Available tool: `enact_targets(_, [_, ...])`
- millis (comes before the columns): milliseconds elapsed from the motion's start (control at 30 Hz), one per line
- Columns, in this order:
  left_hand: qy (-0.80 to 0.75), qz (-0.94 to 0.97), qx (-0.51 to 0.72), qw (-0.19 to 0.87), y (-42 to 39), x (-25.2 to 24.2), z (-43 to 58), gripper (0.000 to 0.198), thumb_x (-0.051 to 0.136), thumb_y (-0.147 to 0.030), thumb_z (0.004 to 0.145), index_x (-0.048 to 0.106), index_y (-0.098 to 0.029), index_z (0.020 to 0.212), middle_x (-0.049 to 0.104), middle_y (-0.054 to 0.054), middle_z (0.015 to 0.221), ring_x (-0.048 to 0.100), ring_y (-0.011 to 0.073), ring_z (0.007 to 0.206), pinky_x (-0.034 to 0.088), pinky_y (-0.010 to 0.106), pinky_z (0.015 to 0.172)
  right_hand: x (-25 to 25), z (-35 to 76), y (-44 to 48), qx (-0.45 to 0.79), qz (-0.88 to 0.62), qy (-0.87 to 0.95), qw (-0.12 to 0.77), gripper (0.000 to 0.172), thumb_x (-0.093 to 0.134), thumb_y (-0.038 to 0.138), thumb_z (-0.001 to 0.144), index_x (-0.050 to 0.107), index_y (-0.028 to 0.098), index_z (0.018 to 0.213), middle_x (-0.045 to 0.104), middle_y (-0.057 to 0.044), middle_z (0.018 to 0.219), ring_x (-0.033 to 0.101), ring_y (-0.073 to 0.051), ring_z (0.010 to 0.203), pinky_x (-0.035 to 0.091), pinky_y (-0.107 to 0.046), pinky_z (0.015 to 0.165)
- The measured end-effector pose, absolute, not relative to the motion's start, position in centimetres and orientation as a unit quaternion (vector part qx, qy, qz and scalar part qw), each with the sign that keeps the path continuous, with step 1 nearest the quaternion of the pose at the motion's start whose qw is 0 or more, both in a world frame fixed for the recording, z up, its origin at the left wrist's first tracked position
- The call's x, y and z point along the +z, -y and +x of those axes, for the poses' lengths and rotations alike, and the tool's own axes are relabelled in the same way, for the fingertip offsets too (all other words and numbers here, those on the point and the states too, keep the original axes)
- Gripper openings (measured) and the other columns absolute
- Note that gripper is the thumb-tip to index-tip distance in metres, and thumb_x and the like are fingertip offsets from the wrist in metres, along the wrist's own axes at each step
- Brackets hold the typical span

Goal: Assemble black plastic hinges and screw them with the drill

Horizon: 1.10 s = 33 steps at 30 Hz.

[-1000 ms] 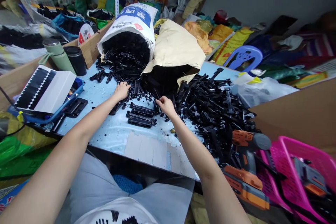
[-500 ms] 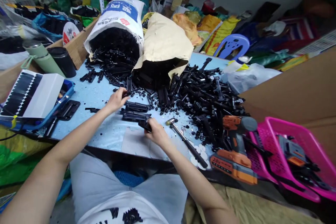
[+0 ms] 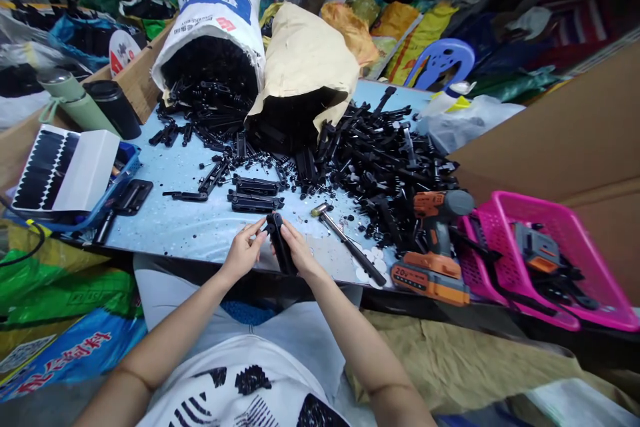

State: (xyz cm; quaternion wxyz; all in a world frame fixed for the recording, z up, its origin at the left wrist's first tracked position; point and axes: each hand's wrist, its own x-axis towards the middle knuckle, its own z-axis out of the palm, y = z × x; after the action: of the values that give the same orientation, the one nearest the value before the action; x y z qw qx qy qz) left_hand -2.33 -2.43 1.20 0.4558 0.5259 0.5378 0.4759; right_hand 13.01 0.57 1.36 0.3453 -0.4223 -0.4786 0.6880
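Note:
My right hand [image 3: 299, 248] is wrapped round a long black plastic part [image 3: 281, 245] at the table's front edge, its rounded end pointing away from me. My left hand [image 3: 244, 251] is closed at that far end, fingertips pinched against the part; any tiny piece between them is too small to make out. Just beyond my hands lie two black slotted assemblies [image 3: 256, 201], side by side. A thin black arm piece [image 3: 186, 195] rests to their left. To the right of my right hand lies a hammer [image 3: 349, 245] with a black handle.
Loose black parts [image 3: 400, 173] are heaped across the back and right. A white sack [image 3: 215, 10] and a beige sack [image 3: 305, 47] spill more. An orange cordless drill [image 3: 435, 247] stands beside a pink basket [image 3: 565, 213]. At left are a blue tray [image 3: 131, 163] and a green bottle [image 3: 80, 103].
My left hand has come back from the small parts near the sacks to the black part. My right hand has drawn that part closer to me and turned it lengthwise.

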Motion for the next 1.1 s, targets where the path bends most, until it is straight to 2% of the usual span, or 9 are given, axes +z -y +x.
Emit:
enact_targets(100, [-0.552,0.579,0.477,0.364,2.9,1.9,-2.2,0.039,0.051,-0.036,0.089,0.059,-0.02,0.124,0.057,0.005,0.087,0.054,0.011,0.065,0.047,0.025,0.062,1.6,13.4,-0.4,0.663,-0.414,0.512,0.356,0.062,0.046,0.053,0.087,0.038,0.023,0.14,0.055,0.0,0.07,0.052,-0.011,0.055,0.047,-0.026,0.053])
enact_targets(200, [-0.551,0.647,0.442,0.289,3.2,2.6,-2.6,0.035,0.05,-0.03,0.089,0.061,-0.019,0.121,0.056,0.005,0.08,0.055,0.0155,0.077,0.047,0.029,0.075,1.7,14.8,-0.7,0.548,-0.398,0.648,0.348,0.057,0.051,0.048,0.087,0.045,0.021,0.137,0.057,-0.002,0.078,0.051,-0.011,0.059,0.049,-0.028,0.061])
enact_targets(333, [-0.537,0.668,0.456,0.238,3.7,2.8,-1.9,0.033,0.048,-0.028,0.091,0.061,-0.02,0.121,0.056,0.005,0.082,0.055,0.0153,0.078,0.048,0.03,0.076,2.0,15.7,-1.0,0.407,-0.341,0.776,0.34,0.05,0.054,0.041,0.087,0.048,0.023,0.134,0.058,-0.005,0.094,0.055,-0.015,0.083,0.048,-0.033,0.081])
enact_targets(467, [-0.534,0.62,0.552,0.161,3.7,2.7,-0.7,0.033,0.043,-0.025,0.093,0.059,-0.018,0.122,0.058,0.008,0.089,0.055,0.0166,0.083,0.048,0.032,0.078,1.5,14.5,0.0,0.383,-0.344,0.754,0.409,0.052,0.048,0.039,0.091,0.04,0.023,0.14,0.057,-0.007,0.099,0.056,-0.015,0.082,0.05,-0.032,0.078])
enact_targets(567, [-0.5,0.651,0.54,0.186,3.4,2.4,-1.0,0.033,0.042,-0.027,0.093,0.059,-0.019,0.121,0.06,0.009,0.093,0.057,0.0172,0.085,0.048,0.033,0.079,1.0,13.9,0.8,0.363,-0.347,0.756,0.42,0.054,0.049,0.039,0.091,0.038,0.024,0.141,0.058,-0.008,0.101,0.057,-0.016,0.086,0.049,-0.032,0.081])
enact_targets(733, [-0.58,0.605,0.473,0.273,3.6,0.0,-1.3,0.037,0.036,-0.033,0.095,0.053,-0.026,0.126,0.059,0.011,0.106,0.059,0.0208,0.095,0.049,0.039,0.085,0.8,15.2,-0.7,0.34,-0.365,0.821,0.279,0.054,0.042,0.045,0.093,0.034,0.027,0.143,0.057,-0.008,0.119,0.055,-0.019,0.107,0.045,-0.033,0.092])
enact_targets(833, [-0.649,0.564,0.445,0.251,3.9,-1.5,-1.4,0.043,0.037,-0.032,0.093,0.044,-0.027,0.135,0.054,0.013,0.115,0.059,0.0239,0.101,0.049,0.042,0.087,1.8,17.2,-3.6,0.283,-0.429,0.832,0.209,0.052,0.042,0.046,0.092,0.039,0.027,0.14,0.059,-0.008,0.116,0.057,-0.02,0.103,0.046,-0.035,0.089])
enact_targets(967, [-0.597,0.706,0.344,0.165,3.1,-2.4,-3.3,0.047,0.049,-0.025,0.085,0.048,-0.026,0.133,0.047,0.013,0.13,0.04,0.0305,0.126,0.034,0.049,0.104,3.3,19.2,-4.6,0.192,-0.53,0.75,0.347,0.041,0.043,0.042,0.092,0.06,0.018,0.12,0.064,-0.01,0.1,0.059,-0.02,0.09,0.045,-0.036,0.088])
enact_targets(1100, [-0.546,0.767,0.303,0.148,1.5,-3.4,-4.6,0.038,0.047,-0.028,0.087,0.057,-0.021,0.123,0.049,0.014,0.126,0.046,0.0282,0.119,0.038,0.045,0.101,2.6,17.2,1.8,0.215,-0.439,0.771,0.408,0.035,0.039,0.037,0.094,0.066,0.018,0.107,0.067,-0.009,0.093,0.061,-0.017,0.087,0.046,-0.03,0.083])
